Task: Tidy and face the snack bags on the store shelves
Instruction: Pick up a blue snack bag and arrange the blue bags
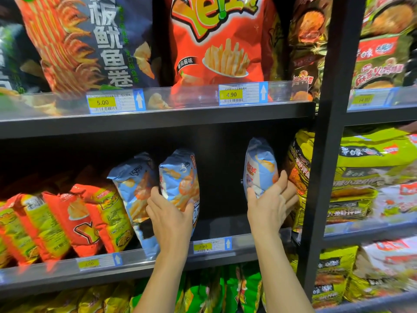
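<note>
On the middle shelf (237, 249) my left hand (168, 212) grips a light blue snack bag (178, 175), thumb on its left side and fingers round its lower front. A second light blue bag (135, 184) leans just to its left. My right hand (270, 202) holds another light blue bag (259, 166) upright and edge-on, with my thumb on its front and my fingers behind it. A dark gap separates the two held bags. Right of my right hand stands a yellow-green bag (297, 168) against the black upright (325, 154).
Red and yellow bags (74, 220) lean in a row at the left of the middle shelf. Large dark, red and brown bags (216, 41) fill the upper shelf behind price tags (231, 94). Green bags (225, 288) sit below. The right bay holds yellow-green and white packs (370, 168).
</note>
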`<action>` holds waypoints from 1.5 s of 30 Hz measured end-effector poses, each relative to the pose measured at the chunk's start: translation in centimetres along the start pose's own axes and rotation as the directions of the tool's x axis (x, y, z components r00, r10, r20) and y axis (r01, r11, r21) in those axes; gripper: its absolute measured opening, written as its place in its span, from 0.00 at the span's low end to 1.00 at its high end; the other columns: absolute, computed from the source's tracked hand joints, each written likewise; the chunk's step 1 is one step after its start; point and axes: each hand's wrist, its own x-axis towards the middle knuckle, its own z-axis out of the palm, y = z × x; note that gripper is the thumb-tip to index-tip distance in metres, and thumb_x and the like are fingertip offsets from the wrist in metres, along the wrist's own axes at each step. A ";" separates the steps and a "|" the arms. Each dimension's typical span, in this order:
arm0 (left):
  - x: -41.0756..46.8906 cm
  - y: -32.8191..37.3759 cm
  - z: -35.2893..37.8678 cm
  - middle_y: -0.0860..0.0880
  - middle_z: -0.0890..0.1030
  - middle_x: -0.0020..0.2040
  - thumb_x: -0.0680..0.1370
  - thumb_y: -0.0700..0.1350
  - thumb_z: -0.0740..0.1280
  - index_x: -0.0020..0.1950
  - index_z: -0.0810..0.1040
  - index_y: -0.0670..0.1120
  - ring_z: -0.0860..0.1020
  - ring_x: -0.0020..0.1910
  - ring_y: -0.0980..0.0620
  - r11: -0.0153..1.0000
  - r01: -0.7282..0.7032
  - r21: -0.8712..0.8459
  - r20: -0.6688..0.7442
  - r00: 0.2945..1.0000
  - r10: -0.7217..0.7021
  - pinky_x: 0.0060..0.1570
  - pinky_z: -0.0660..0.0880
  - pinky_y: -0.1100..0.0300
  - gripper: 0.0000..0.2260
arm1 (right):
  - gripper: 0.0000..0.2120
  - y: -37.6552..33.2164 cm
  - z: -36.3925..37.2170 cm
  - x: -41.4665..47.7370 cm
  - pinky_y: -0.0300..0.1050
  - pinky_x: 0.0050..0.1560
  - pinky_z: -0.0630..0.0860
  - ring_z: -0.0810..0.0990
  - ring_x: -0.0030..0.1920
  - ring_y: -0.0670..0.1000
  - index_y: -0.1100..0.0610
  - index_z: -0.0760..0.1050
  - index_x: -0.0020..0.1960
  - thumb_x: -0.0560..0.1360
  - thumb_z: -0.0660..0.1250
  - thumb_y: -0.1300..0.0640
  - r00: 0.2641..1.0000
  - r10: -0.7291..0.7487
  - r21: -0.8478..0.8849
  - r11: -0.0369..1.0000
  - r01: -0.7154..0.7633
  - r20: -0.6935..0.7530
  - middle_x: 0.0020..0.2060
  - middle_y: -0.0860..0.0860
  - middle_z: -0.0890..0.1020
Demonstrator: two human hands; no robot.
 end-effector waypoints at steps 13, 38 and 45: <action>0.3 -0.2 -0.4 0.35 0.75 0.63 0.67 0.54 0.85 0.75 0.63 0.35 0.76 0.60 0.34 0.976 -0.057 0.209 -0.016 0.998 0.062 0.52 0.79 0.42 0.48 | 0.35 -0.3 0.0 -0.1 0.59 0.63 0.75 0.70 0.72 0.61 0.58 0.61 0.79 0.78 0.74 0.53 0.993 -0.072 0.138 0.989 0.059 0.091 0.72 0.59 0.71; -2.7 -0.2 -7.6 0.58 0.72 0.71 0.72 0.71 0.68 0.74 0.67 0.59 0.71 0.72 0.59 0.845 -0.095 -0.527 0.218 0.945 0.242 0.69 0.70 0.60 0.34 | 0.33 -2.8 -9.4 -5.2 0.57 0.54 0.85 0.86 0.58 0.51 0.48 0.71 0.71 0.70 0.80 0.48 0.764 -0.389 0.764 0.613 -0.202 0.515 0.62 0.49 0.84; -4.7 -0.8 -10.0 0.57 0.82 0.68 0.79 0.63 0.66 0.74 0.74 0.56 0.80 0.69 0.53 0.662 0.371 -0.652 0.628 0.753 0.196 0.72 0.74 0.44 0.25 | 0.25 -3.1 -11.3 -9.7 0.61 0.55 0.83 0.88 0.53 0.58 0.53 0.73 0.68 0.74 0.74 0.50 0.674 -0.360 0.726 0.565 -0.393 0.645 0.56 0.54 0.87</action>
